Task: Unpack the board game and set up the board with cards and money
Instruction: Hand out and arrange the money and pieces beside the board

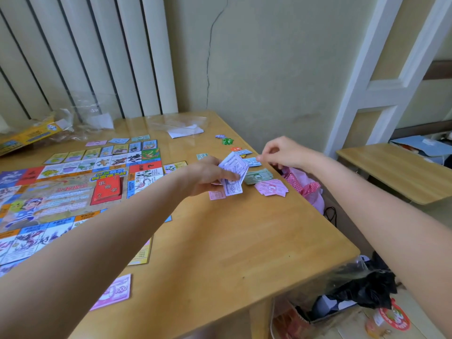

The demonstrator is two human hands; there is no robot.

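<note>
The colourful game board [61,192] lies flat on the left of the wooden table [220,241], with a red card deck [107,189] on its middle. My left hand [208,174] grips a fan of pale purple play-money notes [233,174] above the table's right side. My right hand [281,152] hovers just beyond it, fingertips pinched over a blue note [252,162]. Green notes [259,176] and pink notes [271,188] lie in small piles below the hands. One pink 1000 note [115,291] lies near the front edge.
Small cards [119,141] lie in rows past the board. Coloured tokens [227,141] sit near the far right edge. The yellow game box [24,138], clear plastic wrap [83,123] and a white paper [186,130] lie at the back. A bench [391,172] stands to the right.
</note>
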